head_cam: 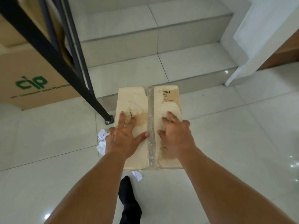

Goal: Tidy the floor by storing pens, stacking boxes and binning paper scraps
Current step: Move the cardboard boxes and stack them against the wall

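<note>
A worn, taped-shut cardboard box [135,101] sits at the centre of the head view, above the pale tiled floor. My left hand [124,136] lies flat on its left flap with fingers spread. My right hand [175,135] presses on its right flap, fingers spread too. Whether the box rests on something or is carried, I cannot tell. Crumpled white paper scraps [102,139] lie on the floor just left of the box. A smaller white scrap [137,175] lies below the box's near edge.
A large brown carton [32,75] with green lettering stands at the left behind a slanted black metal frame [77,78] whose foot touches the floor near the box. Tiled steps [129,46] rise beyond. A white door [258,38] is at the right. My black-socked foot [129,199] is below.
</note>
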